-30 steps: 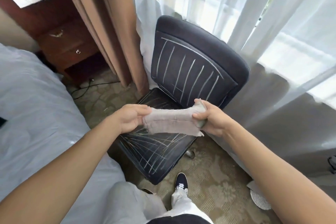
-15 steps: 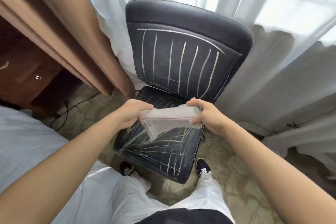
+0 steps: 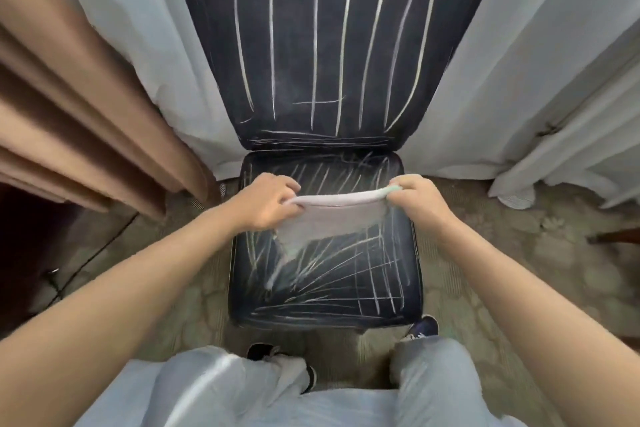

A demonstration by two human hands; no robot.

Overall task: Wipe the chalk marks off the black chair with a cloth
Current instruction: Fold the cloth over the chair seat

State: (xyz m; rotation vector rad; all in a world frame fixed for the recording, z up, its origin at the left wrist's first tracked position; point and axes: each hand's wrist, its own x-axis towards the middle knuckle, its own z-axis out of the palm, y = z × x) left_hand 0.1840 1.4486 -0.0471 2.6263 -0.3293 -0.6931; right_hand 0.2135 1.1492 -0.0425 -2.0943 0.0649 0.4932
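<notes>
Black chair (image 3: 332,55) sits between the curtains, chalk marks (image 3: 343,45) all over backrest and seat. Cloth (image 3: 332,215) hangs stretched above the seat, left hand (image 3: 266,201) and right hand (image 3: 419,198) each pinching an end.

Both forearms were bare, no sleeves in view. Left hand (image 3: 266,201) and right hand (image 3: 417,199) had no gloves. Light grey trousers (image 3: 429,381). Dark navy shoes (image 3: 424,326) with white detail at the laces. Dark garment edge at the waist.
</notes>
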